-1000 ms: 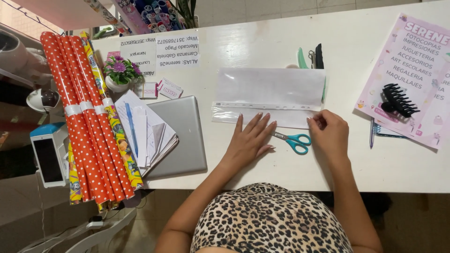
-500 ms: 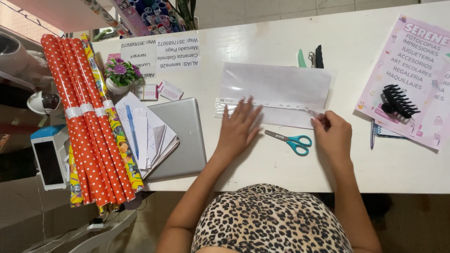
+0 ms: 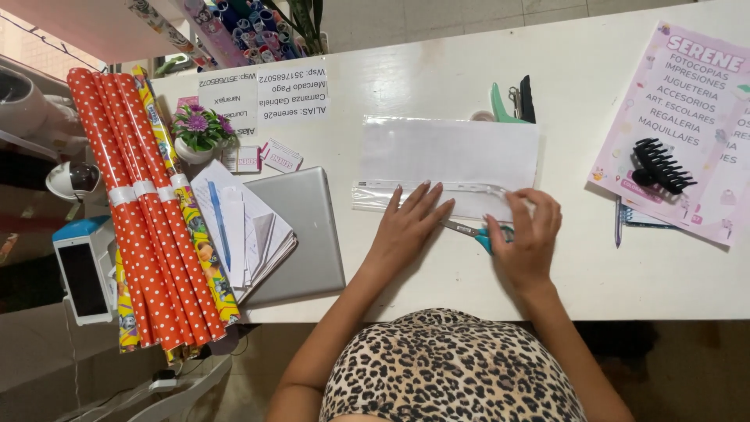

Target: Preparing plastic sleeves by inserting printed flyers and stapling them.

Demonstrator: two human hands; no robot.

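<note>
The big white table (image 3: 437, 78) holds a clear plastic sleeve (image 3: 449, 160) in the middle. The left hand (image 3: 406, 227) has slid up and now lies flat and open on its near edge. The right hand (image 3: 525, 234) has moved over the blue scissors (image 3: 480, 232), fingers curled, pinching the sleeve's edge.

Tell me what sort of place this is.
Probably a small stationery or gift shop counter: rolls of wrapping paper lie on the white table, a pink services flyer too, and both hands press a clear plastic sleeve.
</note>
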